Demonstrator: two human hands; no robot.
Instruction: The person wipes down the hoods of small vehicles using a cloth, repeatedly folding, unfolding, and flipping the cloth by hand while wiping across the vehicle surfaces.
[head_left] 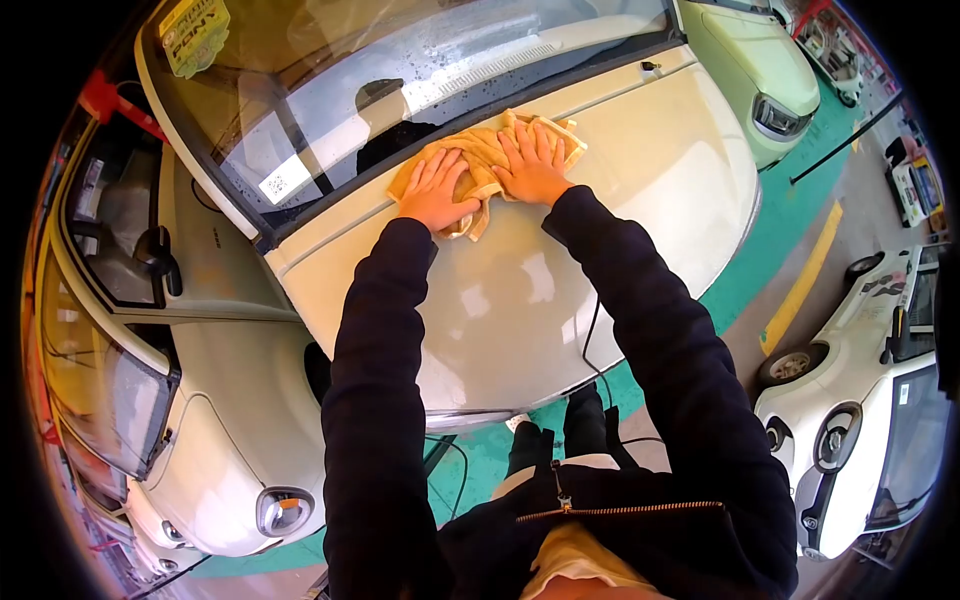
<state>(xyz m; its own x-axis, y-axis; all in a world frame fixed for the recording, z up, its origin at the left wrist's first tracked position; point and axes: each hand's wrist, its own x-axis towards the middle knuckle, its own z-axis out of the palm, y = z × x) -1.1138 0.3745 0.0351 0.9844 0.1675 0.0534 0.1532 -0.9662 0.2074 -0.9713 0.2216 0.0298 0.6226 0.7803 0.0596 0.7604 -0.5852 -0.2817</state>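
Note:
A tan cloth lies bunched on the upper part of a cream car hood, close to the base of the windshield. On the cloth's left part rests my left hand, fingers stretched out and pressing down. My right hand lies flat on the right part of the same cloth, its fingers spread. Folds of the cloth stick out beyond both hands. Drops of water show on the glass above.
Another light-coloured car stands close on the left. A pale green car is at the upper right, and a white car at the right. A black cable hangs over the hood's front near my body.

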